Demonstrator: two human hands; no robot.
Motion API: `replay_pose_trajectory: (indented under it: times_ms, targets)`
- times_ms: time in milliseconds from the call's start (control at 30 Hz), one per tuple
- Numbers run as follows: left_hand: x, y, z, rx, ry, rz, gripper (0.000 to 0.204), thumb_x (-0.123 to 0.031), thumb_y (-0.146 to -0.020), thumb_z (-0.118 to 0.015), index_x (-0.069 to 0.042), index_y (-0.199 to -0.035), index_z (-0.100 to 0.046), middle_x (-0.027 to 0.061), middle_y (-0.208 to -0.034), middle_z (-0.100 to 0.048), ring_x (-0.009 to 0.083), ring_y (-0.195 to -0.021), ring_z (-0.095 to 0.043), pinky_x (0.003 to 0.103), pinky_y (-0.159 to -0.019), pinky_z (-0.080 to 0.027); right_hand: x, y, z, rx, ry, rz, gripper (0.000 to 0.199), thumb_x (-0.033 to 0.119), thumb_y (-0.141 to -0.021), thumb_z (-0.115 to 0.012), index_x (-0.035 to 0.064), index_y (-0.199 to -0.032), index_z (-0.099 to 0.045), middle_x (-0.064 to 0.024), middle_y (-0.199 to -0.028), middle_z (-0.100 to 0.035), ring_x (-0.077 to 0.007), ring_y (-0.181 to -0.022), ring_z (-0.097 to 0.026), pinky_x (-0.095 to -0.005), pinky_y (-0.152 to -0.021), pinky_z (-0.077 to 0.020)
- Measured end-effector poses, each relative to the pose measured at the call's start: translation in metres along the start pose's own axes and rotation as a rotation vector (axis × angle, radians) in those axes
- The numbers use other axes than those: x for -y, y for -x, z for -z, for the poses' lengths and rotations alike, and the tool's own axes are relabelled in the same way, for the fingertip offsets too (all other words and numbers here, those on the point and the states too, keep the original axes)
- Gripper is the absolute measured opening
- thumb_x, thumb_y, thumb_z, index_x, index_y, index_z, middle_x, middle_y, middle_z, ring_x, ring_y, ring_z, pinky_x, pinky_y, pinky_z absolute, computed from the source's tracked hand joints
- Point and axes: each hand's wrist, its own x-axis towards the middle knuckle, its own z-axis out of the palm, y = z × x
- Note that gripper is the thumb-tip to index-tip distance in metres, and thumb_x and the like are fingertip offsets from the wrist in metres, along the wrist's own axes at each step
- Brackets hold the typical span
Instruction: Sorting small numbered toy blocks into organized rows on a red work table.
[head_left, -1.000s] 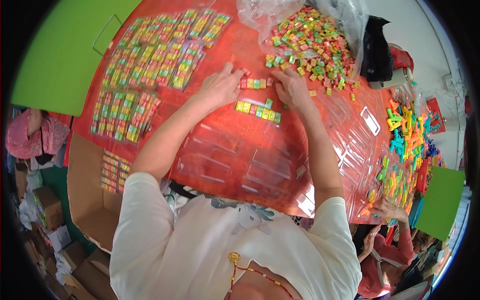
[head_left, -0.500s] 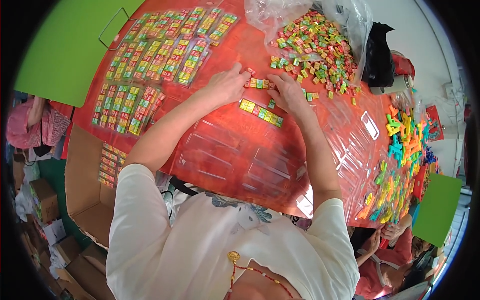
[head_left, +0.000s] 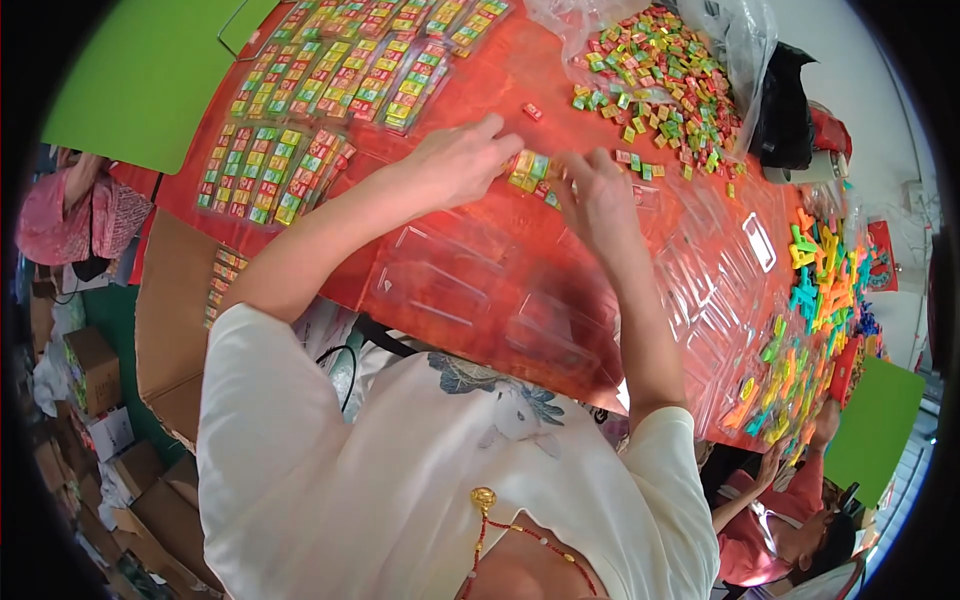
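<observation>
Pinching from both sides, the left hand [head_left: 462, 158] and right hand [head_left: 598, 196] close their fingertips on a short row of candies [head_left: 530, 172], which lies on the red table [head_left: 500, 80] between them, apparently in a clear tray [head_left: 455, 275]. Just beyond sits a loose candy pile [head_left: 665, 75]; filled trays [head_left: 330, 100] lie far left.

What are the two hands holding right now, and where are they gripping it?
Both hands meet on a short row of small colourful wrapped candies on the red table: left hand at its left end, right hand at its right. Whether it is lifted cannot be told.
</observation>
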Motion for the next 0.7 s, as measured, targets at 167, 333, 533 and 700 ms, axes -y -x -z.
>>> replay_pose_trajectory:
  times_ms: [167, 333, 533, 700]
  targets:
    - [-0.011, 0.073, 0.016, 0.141, 0.014, -0.059, 0.024, -0.007, -0.085, -0.061, -0.005, -0.109, -0.057, 0.0166, -0.102, -0.053, 0.0373, -0.089, -0.065, 0.048, -0.07, -0.055, 0.065, 0.05, -0.01, 0.049, -0.056, -0.013, 0.019, 0.009, -0.083, -0.069, 0.008, -0.101, -0.064, -0.0141, -0.085, -0.059, -0.0344, -0.079, -0.062, -0.0458, -0.069, -0.0495]
    - [0.002, 0.092, 0.002, 0.177, -0.061, -0.107, 0.035, -0.005, -0.08, -0.064, -0.006, -0.114, -0.059, 0.0152, -0.103, -0.053, 0.0334, -0.098, -0.062, 0.044, -0.078, -0.055, 0.084, 0.072, -0.037, 0.121, 0.055, -0.048, 0.034, 0.018, -0.083, -0.071, 0.0056, -0.113, -0.063, -0.0131, -0.096, -0.055, -0.0309, -0.09, -0.061, -0.0447, -0.077, -0.0464]
    - [0.004, 0.084, -0.002, 0.159, -0.026, -0.094, 0.034, -0.005, -0.081, -0.062, -0.006, -0.116, -0.061, 0.015, -0.104, -0.053, 0.0329, -0.1, -0.061, 0.043, -0.08, -0.055, 0.073, 0.071, -0.044, 0.045, 0.083, 0.033, 0.037, 0.02, -0.085, -0.07, 0.0058, -0.119, -0.062, -0.0126, -0.097, -0.056, -0.0305, -0.089, -0.06, -0.0428, -0.078, -0.0449]
    - [-0.003, 0.059, -0.018, 0.081, -0.069, -0.029, 0.041, -0.012, -0.089, -0.064, -0.009, -0.129, -0.057, 0.0155, -0.105, -0.05, 0.0351, -0.099, -0.061, 0.045, -0.082, -0.054, 0.041, 0.058, -0.038, 0.066, 0.095, 0.024, 0.042, 0.022, -0.087, -0.07, 0.0076, -0.125, -0.06, -0.0131, -0.099, -0.058, -0.0314, -0.09, -0.06, -0.0441, -0.079, -0.0463]
